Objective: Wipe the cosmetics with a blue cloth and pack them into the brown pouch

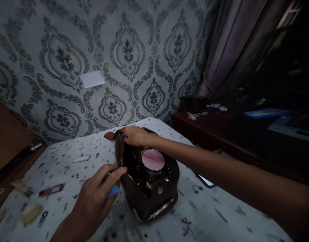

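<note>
A dark brown zip bag [136, 201] stands open on the bed. My left hand [97, 193] pinches its near left rim between thumb and forefinger. A crumpled-looking blue item [113, 191] shows under those fingers; its kind is unclear. My right hand [137, 135] is closed at the bag's far left end, by the brown strap [109, 135], its fingertips hidden inside the rim. Within the bag's opening sits a round container with a shiny pink lid [153, 159], and darker contents around it are hard to make out.
On the patterned bedsheet [195, 215] lie a slim white stick-like item [81, 159], a dark red lip gloss tube [51, 190], a beige tube [22, 187] and a yellowish pad [32, 214]. A phone-like device [206, 181] lies right of the bag. A dark wooden table [207, 124] stands beyond.
</note>
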`<act>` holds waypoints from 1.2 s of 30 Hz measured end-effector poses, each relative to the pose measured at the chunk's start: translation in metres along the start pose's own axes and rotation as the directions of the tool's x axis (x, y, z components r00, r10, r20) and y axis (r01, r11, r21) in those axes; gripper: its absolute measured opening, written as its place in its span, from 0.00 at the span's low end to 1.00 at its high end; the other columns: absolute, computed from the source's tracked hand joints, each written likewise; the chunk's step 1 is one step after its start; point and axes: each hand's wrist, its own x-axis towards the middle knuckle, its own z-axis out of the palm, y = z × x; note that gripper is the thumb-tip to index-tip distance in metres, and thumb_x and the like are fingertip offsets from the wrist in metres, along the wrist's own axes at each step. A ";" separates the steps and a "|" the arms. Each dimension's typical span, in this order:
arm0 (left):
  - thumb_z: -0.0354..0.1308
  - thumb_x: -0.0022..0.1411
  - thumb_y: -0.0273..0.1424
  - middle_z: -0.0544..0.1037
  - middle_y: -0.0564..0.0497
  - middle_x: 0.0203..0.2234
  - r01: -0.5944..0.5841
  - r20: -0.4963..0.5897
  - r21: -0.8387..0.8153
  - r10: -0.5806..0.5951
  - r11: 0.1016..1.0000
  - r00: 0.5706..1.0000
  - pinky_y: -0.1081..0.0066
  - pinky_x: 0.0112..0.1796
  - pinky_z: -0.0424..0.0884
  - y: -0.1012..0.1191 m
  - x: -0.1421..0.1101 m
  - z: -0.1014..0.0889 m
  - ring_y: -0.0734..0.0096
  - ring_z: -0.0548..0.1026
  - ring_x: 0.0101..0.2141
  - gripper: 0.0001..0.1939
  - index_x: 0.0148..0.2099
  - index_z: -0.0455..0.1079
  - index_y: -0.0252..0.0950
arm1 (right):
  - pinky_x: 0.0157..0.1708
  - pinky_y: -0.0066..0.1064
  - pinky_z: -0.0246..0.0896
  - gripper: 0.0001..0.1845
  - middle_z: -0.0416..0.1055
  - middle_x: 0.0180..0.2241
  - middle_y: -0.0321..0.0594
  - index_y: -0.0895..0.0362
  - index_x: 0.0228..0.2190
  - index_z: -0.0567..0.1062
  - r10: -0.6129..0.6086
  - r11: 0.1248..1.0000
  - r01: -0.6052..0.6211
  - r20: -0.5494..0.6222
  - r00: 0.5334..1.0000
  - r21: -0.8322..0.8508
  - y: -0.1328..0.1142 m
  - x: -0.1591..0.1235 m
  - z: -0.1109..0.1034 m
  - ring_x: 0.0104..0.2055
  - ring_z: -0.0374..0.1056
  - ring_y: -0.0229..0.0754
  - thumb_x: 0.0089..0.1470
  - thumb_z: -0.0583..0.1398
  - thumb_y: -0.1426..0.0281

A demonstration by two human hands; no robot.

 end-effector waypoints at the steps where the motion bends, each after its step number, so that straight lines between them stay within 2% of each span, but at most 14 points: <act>1: 0.47 0.63 0.22 0.73 0.45 0.47 -0.003 0.002 0.004 0.003 1.000 1.000 0.71 0.36 0.74 0.000 0.001 0.000 0.65 0.76 0.42 0.27 0.63 0.61 0.45 | 0.27 0.27 0.57 0.13 0.80 0.37 0.48 0.59 0.40 0.79 -0.014 1.000 0.014 0.003 1.000 0.013 0.001 0.002 0.000 0.38 0.75 0.47 0.54 0.60 0.70; 6: 0.47 0.63 0.22 0.73 0.46 0.47 -0.019 0.009 0.008 0.019 1.000 1.000 0.72 0.37 0.74 0.002 0.003 -0.003 0.65 0.76 0.43 0.27 0.63 0.61 0.45 | 0.28 0.25 0.58 0.12 0.80 0.35 0.46 0.58 0.39 0.80 -0.061 0.997 0.061 0.008 0.998 0.042 0.007 0.007 0.004 0.37 0.75 0.44 0.54 0.62 0.68; 9: 0.46 0.64 0.22 0.72 0.46 0.47 -0.021 0.015 0.003 0.021 1.000 1.000 0.72 0.37 0.74 0.003 0.002 -0.003 0.66 0.75 0.43 0.27 0.63 0.60 0.45 | 0.24 0.26 0.54 0.12 0.79 0.32 0.46 0.60 0.36 0.80 -0.027 0.998 0.027 -0.006 1.000 0.056 0.009 0.005 0.002 0.33 0.74 0.43 0.55 0.60 0.66; 12: 0.46 0.64 0.23 0.72 0.45 0.48 0.002 0.016 -0.010 -0.002 1.000 1.000 0.72 0.37 0.73 0.003 0.002 -0.001 0.65 0.74 0.43 0.27 0.63 0.61 0.45 | 0.22 0.27 0.50 0.13 0.77 0.29 0.45 0.61 0.32 0.80 0.010 0.998 -0.006 -0.065 0.998 0.061 0.010 -0.003 -0.003 0.28 0.70 0.41 0.58 0.57 0.67; 15: 0.46 0.64 0.23 0.71 0.44 0.48 0.026 0.028 -0.042 -0.025 0.999 0.999 0.71 0.38 0.73 0.005 0.005 0.000 0.65 0.74 0.43 0.27 0.64 0.62 0.44 | 0.25 0.29 0.48 0.14 0.77 0.30 0.45 0.60 0.31 0.79 -0.015 0.999 0.021 -0.157 0.988 0.035 0.009 -0.018 -0.008 0.28 0.68 0.40 0.58 0.54 0.70; 19: 0.46 0.64 0.22 0.71 0.44 0.47 0.016 0.039 -0.103 -0.012 0.995 0.999 0.70 0.42 0.73 0.012 0.011 -0.003 0.65 0.73 0.45 0.27 0.63 0.62 0.43 | 0.29 0.30 0.49 0.14 0.77 0.29 0.43 0.59 0.31 0.79 -0.082 0.997 0.082 -0.258 0.963 -0.008 0.004 -0.042 -0.008 0.29 0.68 0.40 0.59 0.54 0.72; 22: 0.46 0.65 0.23 0.70 0.44 0.50 0.052 0.055 -0.141 -0.045 0.989 0.997 0.68 0.45 0.73 0.014 0.008 -0.002 0.64 0.73 0.48 0.29 0.66 0.56 0.44 | 0.31 0.30 0.51 0.14 0.76 0.30 0.44 0.59 0.29 0.78 -0.118 0.993 0.115 -0.326 0.938 -0.027 -0.003 -0.059 -0.002 0.31 0.69 0.42 0.60 0.54 0.72; 26: 0.48 0.64 0.23 0.69 0.43 0.53 0.152 0.079 -0.060 -0.147 0.987 0.986 0.64 0.47 0.72 -0.006 -0.006 0.011 0.61 0.71 0.52 0.32 0.68 0.50 0.41 | 0.37 0.31 0.59 0.12 0.76 0.35 0.46 0.59 0.31 0.78 -0.237 0.959 0.280 -0.433 0.870 0.038 -0.013 -0.080 0.010 0.37 0.71 0.44 0.60 0.55 0.75; 28: 0.48 0.64 0.24 0.70 0.44 0.53 0.267 0.122 0.068 -0.274 0.961 0.954 0.62 0.48 0.72 -0.031 -0.011 0.017 0.60 0.70 0.52 0.29 0.66 0.54 0.41 | 0.39 0.33 0.62 0.11 0.75 0.36 0.46 0.58 0.32 0.77 -0.320 0.909 0.409 -0.501 0.804 0.077 -0.021 -0.092 0.017 0.38 0.71 0.45 0.61 0.54 0.74; 29: 0.47 0.64 0.24 0.69 0.44 0.54 0.341 0.144 0.161 -0.363 0.926 0.920 0.62 0.49 0.71 -0.047 -0.011 0.018 0.60 0.69 0.54 0.27 0.65 0.55 0.40 | 0.39 0.33 0.63 0.12 0.75 0.37 0.47 0.58 0.32 0.77 -0.359 0.875 0.474 -0.529 0.769 0.096 -0.027 -0.098 0.022 0.39 0.71 0.45 0.61 0.54 0.74; 31: 0.45 0.66 0.24 0.66 0.42 0.58 0.486 0.163 0.377 -0.573 0.788 0.803 0.63 0.51 0.69 -0.081 -0.010 0.019 0.60 0.65 0.58 0.25 0.65 0.56 0.37 | 0.39 0.34 0.66 0.12 0.75 0.37 0.46 0.57 0.33 0.76 -0.420 0.803 0.580 -0.557 0.717 0.141 -0.040 -0.109 0.034 0.39 0.71 0.44 0.62 0.53 0.74; 32: 0.45 0.66 0.23 0.65 0.39 0.59 0.523 0.153 0.415 -0.624 0.745 0.767 0.62 0.51 0.69 -0.097 -0.009 0.018 0.58 0.63 0.59 0.25 0.64 0.56 0.34 | 0.39 0.33 0.66 0.12 0.75 0.37 0.46 0.56 0.33 0.76 -0.446 0.766 0.621 -0.559 0.699 0.166 -0.048 -0.115 0.041 0.39 0.71 0.43 0.62 0.53 0.74; 34: 0.44 0.66 0.23 0.62 0.34 0.61 0.569 0.131 0.452 -0.682 0.687 0.720 0.60 0.51 0.68 -0.126 -0.007 0.017 0.55 0.61 0.60 0.23 0.63 0.58 0.31 | 0.38 0.32 0.67 0.11 0.75 0.36 0.45 0.56 0.33 0.76 -0.470 0.721 0.657 -0.541 0.697 0.220 -0.064 -0.124 0.057 0.38 0.71 0.42 0.63 0.53 0.75; 36: 0.47 0.64 0.22 0.65 0.33 0.60 0.582 0.152 0.471 -0.711 0.663 0.687 0.60 0.51 0.67 -0.145 -0.008 0.015 0.54 0.63 0.59 0.21 0.60 0.61 0.30 | 0.37 0.31 0.67 0.10 0.75 0.34 0.44 0.56 0.34 0.75 -0.482 0.688 0.670 -0.514 0.710 0.280 -0.077 -0.129 0.076 0.37 0.71 0.42 0.63 0.54 0.75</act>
